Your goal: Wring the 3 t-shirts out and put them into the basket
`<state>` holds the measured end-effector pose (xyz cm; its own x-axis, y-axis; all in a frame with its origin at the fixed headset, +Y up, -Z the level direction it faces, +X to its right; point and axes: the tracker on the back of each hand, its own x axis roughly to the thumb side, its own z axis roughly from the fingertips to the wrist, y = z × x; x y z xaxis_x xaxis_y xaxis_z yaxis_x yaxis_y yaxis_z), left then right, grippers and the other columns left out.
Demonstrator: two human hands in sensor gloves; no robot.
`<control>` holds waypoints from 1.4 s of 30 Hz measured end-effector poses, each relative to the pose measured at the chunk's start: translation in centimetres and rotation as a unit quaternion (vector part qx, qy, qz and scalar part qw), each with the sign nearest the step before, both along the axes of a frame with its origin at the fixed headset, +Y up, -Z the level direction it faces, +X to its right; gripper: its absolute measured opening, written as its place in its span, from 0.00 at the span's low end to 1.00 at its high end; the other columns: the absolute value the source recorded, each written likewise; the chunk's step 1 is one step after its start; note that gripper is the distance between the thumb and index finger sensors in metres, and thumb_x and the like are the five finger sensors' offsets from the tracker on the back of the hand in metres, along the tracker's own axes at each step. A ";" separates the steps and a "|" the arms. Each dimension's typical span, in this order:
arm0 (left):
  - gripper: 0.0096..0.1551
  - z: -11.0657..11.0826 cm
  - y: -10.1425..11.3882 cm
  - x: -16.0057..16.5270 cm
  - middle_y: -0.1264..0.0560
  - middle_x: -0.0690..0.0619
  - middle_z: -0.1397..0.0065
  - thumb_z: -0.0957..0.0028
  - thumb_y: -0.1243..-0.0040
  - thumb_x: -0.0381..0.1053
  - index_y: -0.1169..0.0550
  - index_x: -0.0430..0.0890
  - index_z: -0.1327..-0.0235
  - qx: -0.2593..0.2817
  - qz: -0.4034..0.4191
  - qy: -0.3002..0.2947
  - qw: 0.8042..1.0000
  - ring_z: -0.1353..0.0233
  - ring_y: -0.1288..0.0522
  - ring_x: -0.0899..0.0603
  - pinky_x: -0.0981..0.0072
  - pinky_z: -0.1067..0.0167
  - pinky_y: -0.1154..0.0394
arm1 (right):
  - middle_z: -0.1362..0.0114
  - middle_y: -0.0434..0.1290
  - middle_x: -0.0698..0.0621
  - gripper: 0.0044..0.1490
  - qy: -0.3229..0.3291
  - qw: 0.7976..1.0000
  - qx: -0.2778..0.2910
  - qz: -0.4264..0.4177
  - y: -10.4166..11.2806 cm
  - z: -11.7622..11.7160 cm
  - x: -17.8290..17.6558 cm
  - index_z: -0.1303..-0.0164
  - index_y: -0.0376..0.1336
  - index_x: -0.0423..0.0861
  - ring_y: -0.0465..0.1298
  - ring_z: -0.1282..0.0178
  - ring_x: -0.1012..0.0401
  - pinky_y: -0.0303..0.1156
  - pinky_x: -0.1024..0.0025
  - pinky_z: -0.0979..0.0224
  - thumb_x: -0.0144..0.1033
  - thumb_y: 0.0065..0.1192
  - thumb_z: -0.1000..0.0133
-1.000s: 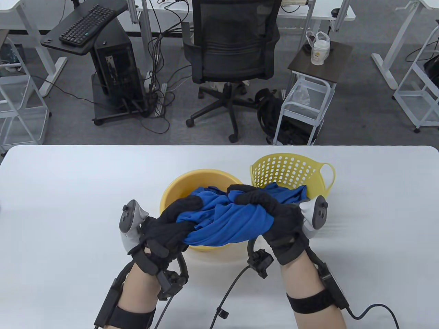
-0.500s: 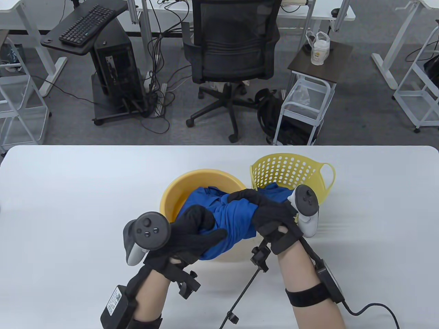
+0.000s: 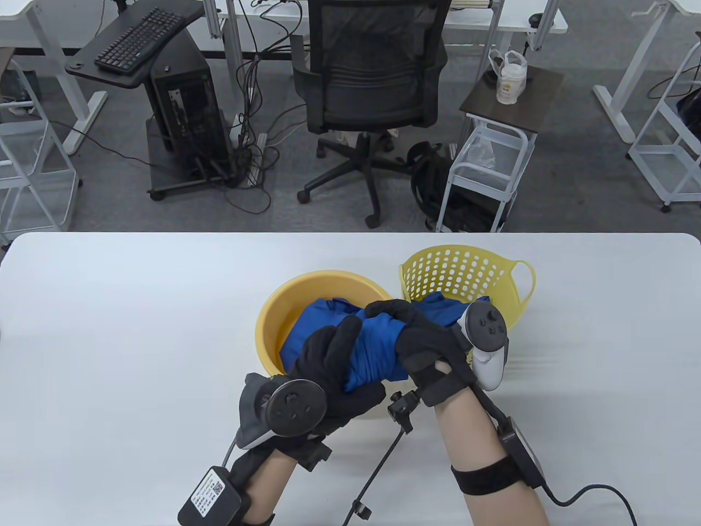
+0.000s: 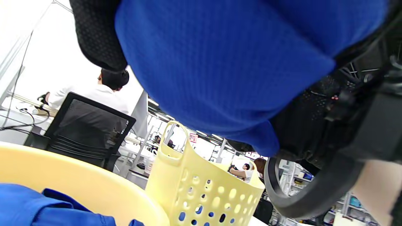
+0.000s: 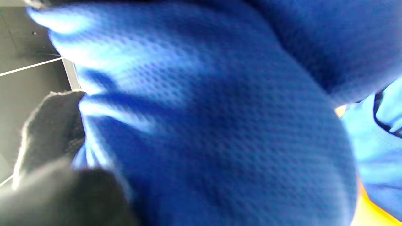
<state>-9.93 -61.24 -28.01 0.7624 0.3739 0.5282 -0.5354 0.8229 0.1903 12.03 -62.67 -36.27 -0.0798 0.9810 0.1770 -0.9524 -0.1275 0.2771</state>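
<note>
A twisted blue t-shirt [image 3: 375, 345] hangs over the yellow basin [image 3: 274, 323], gripped at both ends. My left hand [image 3: 334, 367] curls round its near end, palm rolled over with the tracker facing up. My right hand [image 3: 421, 339] grips the far end beside the perforated yellow basket [image 3: 465, 271]. More blue cloth [image 3: 315, 320] lies in the basin, and blue cloth [image 3: 443, 307] shows in the basket. In the left wrist view the shirt [image 4: 226, 59] fills the top, above the basin rim [image 4: 78, 185] and the basket [image 4: 201, 191]. The right wrist view is filled by blue fabric [image 5: 213, 125].
The white table [image 3: 109, 339] stretches wide on both sides of the basin. A cable [image 3: 378, 471] trails across it between my forearms. Beyond the far edge stand an office chair [image 3: 372, 82] and a small cart [image 3: 487, 175].
My left hand has rolled further over and moved right, towards my right hand, tightening the twist in the shirt. The right hand has turned slightly, its tracker now facing up.
</note>
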 end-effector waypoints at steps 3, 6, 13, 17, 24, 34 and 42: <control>0.70 -0.1 0.0 0.2 0.52 0.36 0.10 0.56 0.26 0.78 0.59 0.63 0.17 -0.011 -0.033 -0.007 0.999 0.23 0.29 0.31 0.41 0.36 0.20 | 0.34 0.71 0.25 0.27 -0.018 1.000 -0.007 0.019 0.1 0.3 -0.3 0.35 0.68 0.40 0.79 0.57 0.36 0.81 0.54 0.62 0.37 0.76 0.41; 0.66 -0.5 -0.1 0.2 0.48 0.37 0.09 0.56 0.26 0.78 0.56 0.68 0.18 -0.034 -0.065 -0.006 0.997 0.25 0.27 0.31 0.42 0.38 0.19 | 0.34 0.71 0.25 0.28 -0.025 0.999 -0.019 0.035 0.0 0.5 -0.7 0.35 0.67 0.39 0.79 0.57 0.35 0.81 0.54 0.62 0.37 0.77 0.41; 0.48 -3.3 -1.9 -3.2 0.33 0.43 0.14 0.44 0.27 0.68 0.45 0.72 0.19 -0.155 0.092 -0.030 0.983 0.33 0.21 0.33 0.43 0.45 0.17 | 0.26 0.63 0.19 0.36 -0.003 0.999 -0.016 0.038 -0.5 0.8 -2.0 0.22 0.58 0.34 0.78 0.51 0.30 0.81 0.51 0.56 0.37 0.67 0.34; 0.45 -4.8 -3.4 -6.2 0.34 0.42 0.15 0.40 0.30 0.67 0.45 0.70 0.18 -0.218 0.265 -0.046 0.938 0.33 0.21 0.34 0.44 0.45 0.17 | 0.17 0.45 0.14 0.47 0.094 0.989 0.019 -0.109 0.3 1.1 -2.2 0.12 0.47 0.36 0.66 0.38 0.16 0.73 0.37 0.42 0.40 0.67 0.32; 0.45 -5.1 -4.2 -8.7 0.38 0.41 0.13 0.36 0.35 0.69 0.48 0.66 0.16 -0.291 0.510 -0.130 0.799 0.31 0.23 0.34 0.46 0.42 0.18 | 0.10 0.47 0.36 0.40 0.084 0.936 0.329 0.095 3.1 4.2 -4.7 0.15 0.55 0.48 0.65 0.27 0.22 0.66 0.26 0.36 0.27 0.69 0.37; 0.41 -5.0 -5.0 -7.0 0.40 0.46 0.11 0.32 0.39 0.71 0.46 0.65 0.14 -0.401 0.521 -0.224 0.719 0.31 0.23 0.35 0.49 0.42 0.17 | 0.12 0.28 0.46 0.74 -0.131 0.696 0.531 0.466 1.5 5.6 -6.6 0.25 0.21 0.56 0.39 0.14 0.34 0.43 0.25 0.22 0.51 0.78 0.46; 0.38 -5.4 -6.0 -5.3 0.43 0.50 0.08 0.32 0.38 0.71 0.40 0.63 0.14 -0.484 0.381 -0.228 0.754 0.35 0.21 0.33 0.50 0.47 0.15 | 0.11 0.34 0.44 0.78 -0.122 0.686 0.557 0.452 0.7 4.6 -5.5 0.24 0.24 0.57 0.37 0.14 0.37 0.42 0.28 0.22 0.55 0.82 0.54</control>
